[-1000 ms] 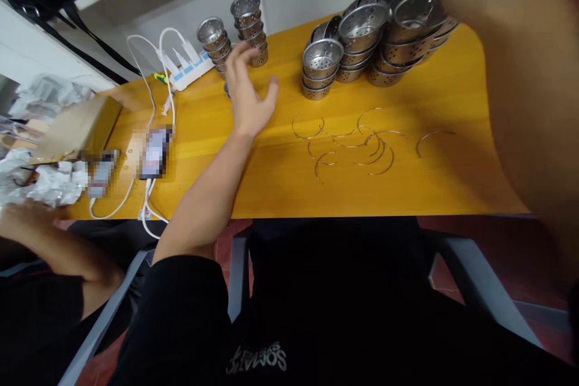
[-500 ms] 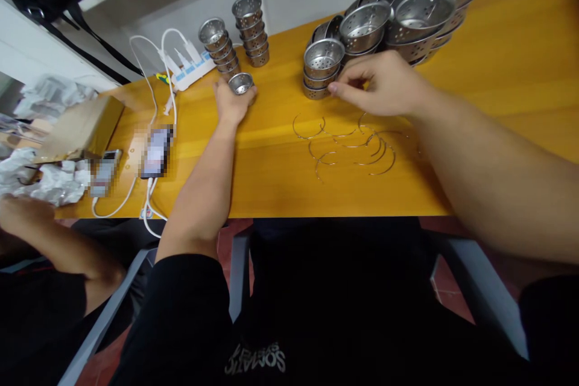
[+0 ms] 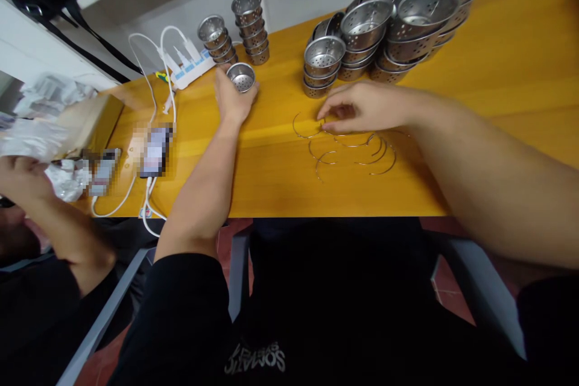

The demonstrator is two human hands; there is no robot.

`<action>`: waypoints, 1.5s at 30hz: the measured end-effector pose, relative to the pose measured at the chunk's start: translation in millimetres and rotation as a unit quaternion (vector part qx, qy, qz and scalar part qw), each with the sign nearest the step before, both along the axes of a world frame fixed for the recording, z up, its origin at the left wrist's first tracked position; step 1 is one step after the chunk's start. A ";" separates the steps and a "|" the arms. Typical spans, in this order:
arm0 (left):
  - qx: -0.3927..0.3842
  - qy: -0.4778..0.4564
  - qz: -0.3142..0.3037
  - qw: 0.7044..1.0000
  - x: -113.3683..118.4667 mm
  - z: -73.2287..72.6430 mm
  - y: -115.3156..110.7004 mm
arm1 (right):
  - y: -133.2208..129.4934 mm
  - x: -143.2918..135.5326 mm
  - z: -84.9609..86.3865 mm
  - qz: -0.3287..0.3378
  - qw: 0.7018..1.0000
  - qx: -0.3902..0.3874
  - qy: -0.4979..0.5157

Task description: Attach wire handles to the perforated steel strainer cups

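My left hand (image 3: pixel 235 96) is wrapped round a small perforated metal cup (image 3: pixel 242 79), its mouth tipped towards me. Just behind it stands a stack of like cups (image 3: pixel 212 33), partly hidden by the hand. My right hand (image 3: pixel 350 107) hovers over several thin curved wires (image 3: pixel 377 160) scattered on the table. Its fingers are bent, with a gap between thumb and forefinger, and nothing shows in them. A short stack of cups (image 3: pixel 323 66) stands just beyond the right hand.
Larger perforated metal cups (image 3: pixel 418 15) are piled at the back right. Another cup stack (image 3: pixel 251 30) stands by the wall. To the left lie a white power strip (image 3: pixel 194 69), cables, a phone (image 3: pixel 156 151) and a cardboard box (image 3: pixel 93 123). A co-worker's hand (image 3: pixel 25 181) is at far left.
My right hand has moved from beside the short cup stack down towards the wires. In my left hand the cup has tilted and shifted slightly. The co-worker's hand has risen.
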State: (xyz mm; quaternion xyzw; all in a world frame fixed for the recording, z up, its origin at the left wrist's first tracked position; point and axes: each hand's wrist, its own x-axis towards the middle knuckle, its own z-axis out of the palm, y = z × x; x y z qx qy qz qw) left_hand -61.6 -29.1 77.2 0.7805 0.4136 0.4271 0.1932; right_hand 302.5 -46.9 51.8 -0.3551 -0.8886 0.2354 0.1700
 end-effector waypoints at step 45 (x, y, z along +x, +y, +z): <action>0.053 0.025 -0.135 0.989 28.5 -101.9 94.1 | -20.2 -18.6 27.5 -0.100 0.990 0.098 -0.003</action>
